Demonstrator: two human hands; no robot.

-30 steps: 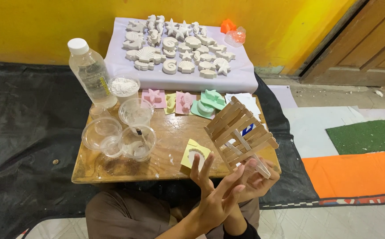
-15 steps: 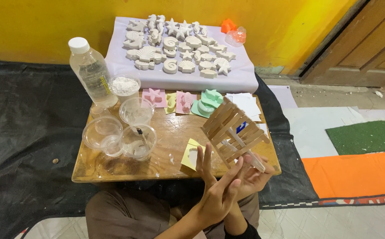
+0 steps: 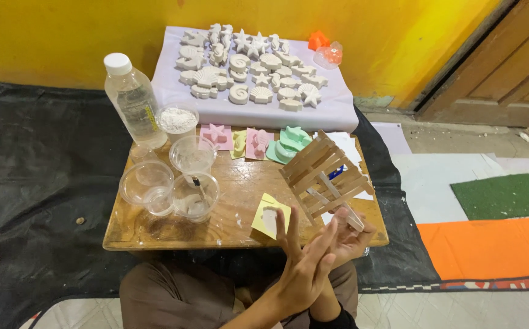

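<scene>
Both hands, left and right, press together over the worktop edge, fingers spread, beside the stick rack.

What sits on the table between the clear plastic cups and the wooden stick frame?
In the head view, a yellow mould lies on the wooden table between the clear cups and the stick frame.

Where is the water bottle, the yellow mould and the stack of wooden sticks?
water bottle (image 3: 135, 103), head view, on its clear body.
yellow mould (image 3: 270, 217), head view, on its flat top.
stack of wooden sticks (image 3: 324, 173), head view, on the upper slats.
</scene>
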